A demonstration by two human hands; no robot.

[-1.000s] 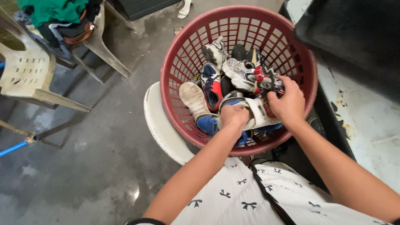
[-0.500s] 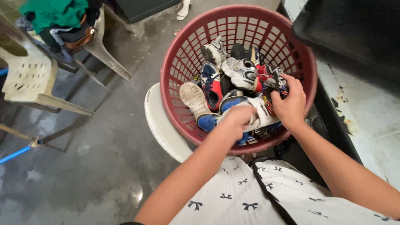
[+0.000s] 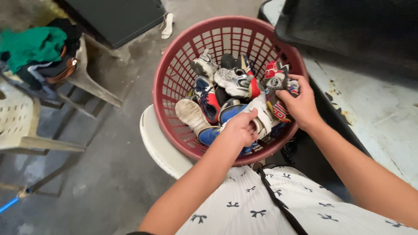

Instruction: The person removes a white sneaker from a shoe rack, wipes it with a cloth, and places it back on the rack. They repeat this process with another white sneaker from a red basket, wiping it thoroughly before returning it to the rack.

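Roughly six or seven shoes in one round red plastic basket (image 3: 174, 82); exact count is unclear because they overlap. Basket wall is an open lattice grid with a solid rolled rim. It sits on a white plastic seat (image 3: 159, 148), whose curved edge shows at the near left.

Left hand (image 3: 238, 129): fingers curled shut over a white shoe (image 3: 261, 114) at the near side of the pile, thumb on top. Right hand (image 3: 300, 104): fingers closed on a red-and-white shoe (image 3: 275, 79) at the basket's right rim, with the wrist crossing over the rim.

Other shoes: one lying sole-up, tan worn sole (image 3: 191, 115); one blue-and-red sneaker (image 3: 208, 96) beside it; one grey-and-white sneaker (image 3: 233, 80) mid-pile; one more grey one (image 3: 203, 66) toward the far wall. Mixed mesh and synthetic uppers, laces loose.

Far half of the basket is mostly bare lattice, so there's room there. Right side is tight: a dark tub (image 3: 348, 30) on a chipped white surface (image 3: 383, 113) sits just beside the rim. Left side opens to concrete floor (image 3: 100, 174); two plastic chairs (image 3: 21, 126) stand well apart, and one carries green cloth (image 3: 32, 45).
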